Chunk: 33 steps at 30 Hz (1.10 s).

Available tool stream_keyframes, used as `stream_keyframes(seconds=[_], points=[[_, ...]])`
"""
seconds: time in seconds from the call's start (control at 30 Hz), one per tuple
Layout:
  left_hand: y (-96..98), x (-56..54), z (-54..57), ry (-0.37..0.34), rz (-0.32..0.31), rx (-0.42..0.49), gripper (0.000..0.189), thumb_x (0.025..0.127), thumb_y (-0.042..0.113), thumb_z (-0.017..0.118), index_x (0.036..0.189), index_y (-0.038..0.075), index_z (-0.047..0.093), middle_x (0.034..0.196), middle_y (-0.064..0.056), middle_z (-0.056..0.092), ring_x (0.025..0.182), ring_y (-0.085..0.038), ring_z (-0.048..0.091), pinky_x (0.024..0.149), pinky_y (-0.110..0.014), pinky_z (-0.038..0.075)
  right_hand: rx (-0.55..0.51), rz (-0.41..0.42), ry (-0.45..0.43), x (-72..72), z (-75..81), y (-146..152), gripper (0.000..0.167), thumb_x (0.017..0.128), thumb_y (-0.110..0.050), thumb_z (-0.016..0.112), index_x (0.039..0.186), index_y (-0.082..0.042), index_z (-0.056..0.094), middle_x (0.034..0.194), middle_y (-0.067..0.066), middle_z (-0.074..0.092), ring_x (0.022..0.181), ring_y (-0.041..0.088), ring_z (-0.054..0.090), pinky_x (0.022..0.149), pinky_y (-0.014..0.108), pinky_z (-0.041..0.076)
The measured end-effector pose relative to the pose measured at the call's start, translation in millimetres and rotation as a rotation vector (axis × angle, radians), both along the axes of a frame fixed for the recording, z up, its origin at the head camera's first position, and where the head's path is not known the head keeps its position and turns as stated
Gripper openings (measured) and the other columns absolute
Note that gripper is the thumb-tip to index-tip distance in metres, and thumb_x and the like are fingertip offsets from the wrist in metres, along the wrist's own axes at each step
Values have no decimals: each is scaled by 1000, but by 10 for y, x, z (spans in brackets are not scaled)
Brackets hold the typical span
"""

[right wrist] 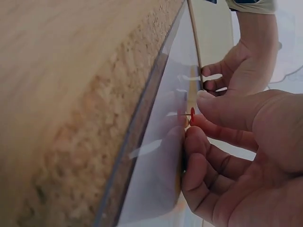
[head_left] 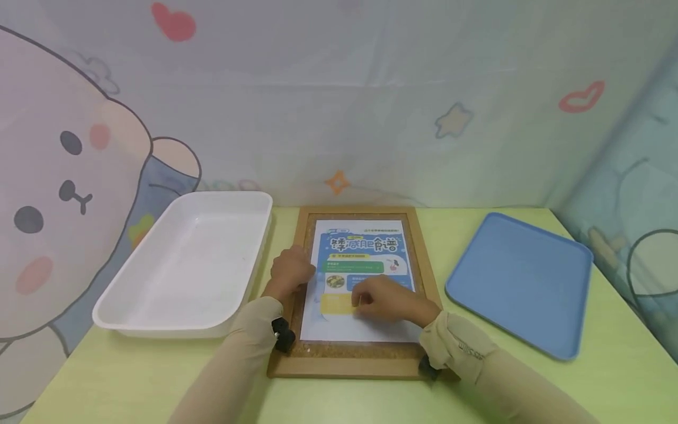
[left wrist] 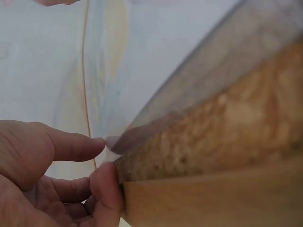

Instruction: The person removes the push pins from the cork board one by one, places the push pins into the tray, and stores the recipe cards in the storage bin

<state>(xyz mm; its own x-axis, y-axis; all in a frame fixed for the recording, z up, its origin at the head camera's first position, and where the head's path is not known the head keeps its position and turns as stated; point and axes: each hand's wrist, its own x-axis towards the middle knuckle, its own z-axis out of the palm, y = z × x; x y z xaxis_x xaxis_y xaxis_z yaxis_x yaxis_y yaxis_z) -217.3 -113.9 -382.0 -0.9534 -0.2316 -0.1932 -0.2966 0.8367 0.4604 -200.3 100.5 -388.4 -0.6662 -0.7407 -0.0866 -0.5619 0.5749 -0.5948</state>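
A printed poster [head_left: 389, 232] lies on a wood-framed corkboard [head_left: 360, 366], and its surface looks glossy from close up. Over the poster's lower right, my right hand [head_left: 384, 298] pinches a red thumbtack [right wrist: 192, 115] between thumb and index finger. The pin points toward the sheet, and the other fingers curl near the surface. My left hand [head_left: 291, 270] is at the board's left side. In the left wrist view, its straight thumb [left wrist: 75, 145] touches the sheet near its edge, while the loosely curled fingers rest by the wooden frame.
A deep white tray [head_left: 150, 327] stands left of the board on the pale green table [head_left: 529, 388]. To the right lies a flat blue tray [head_left: 521, 282], turned at an angle. A printed curtain [head_left: 371, 118] hangs behind the table.
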Motion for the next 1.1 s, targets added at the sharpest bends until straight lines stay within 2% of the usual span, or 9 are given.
stream_keyframes(seconds=[0.2,0.37,0.5,0.67,0.8,0.97,1.1], points=[[104,-41,42,-4,-14,-63,11,92,9,57,89,1,65,73,-12,65,41,-16,57,36,-22,44,-1,-13,-3,-38,7,5,14,88,-10,75,77,-12,65,71,-4,58,65,8,51,60,20,45],[157,-48,87,-6,-1,-32,14,92,8,57,93,-1,67,78,-14,67,40,-15,57,36,-22,45,18,-33,-7,-35,65,11,15,87,-9,75,76,-10,64,70,-2,56,65,9,49,59,20,42],[147,-39,63,-10,17,16,14,91,8,58,97,-2,66,83,-16,67,42,-16,58,38,-24,49,56,-85,-6,6,67,-13,19,86,-11,77,74,-11,63,70,-3,56,66,10,49,61,22,41],[76,-10,-15,11,49,64,10,89,7,57,81,2,59,68,-12,60,40,-16,57,38,-25,50,128,-132,8,74,85,-63,23,86,-16,78,72,-14,60,69,-2,56,65,13,50,59,25,40],[56,-3,-5,29,50,61,15,88,5,56,73,4,56,60,-10,56,37,-14,53,35,-24,47,148,-144,5,104,101,-89,25,88,-16,77,70,-14,59,67,-2,55,63,13,49,57,25,39],[83,-18,57,15,24,34,10,89,5,58,84,0,64,75,-16,65,38,-13,53,36,-21,45,175,-180,-10,113,94,-98,28,89,-19,76,68,-13,59,64,-2,53,60,12,48,55,24,37],[81,-30,58,17,6,-20,11,88,5,59,94,-2,65,85,-19,68,38,-13,53,35,-20,44,179,-175,-41,91,101,-94,28,89,-18,75,67,-12,59,63,-3,52,58,11,47,53,23,37]])
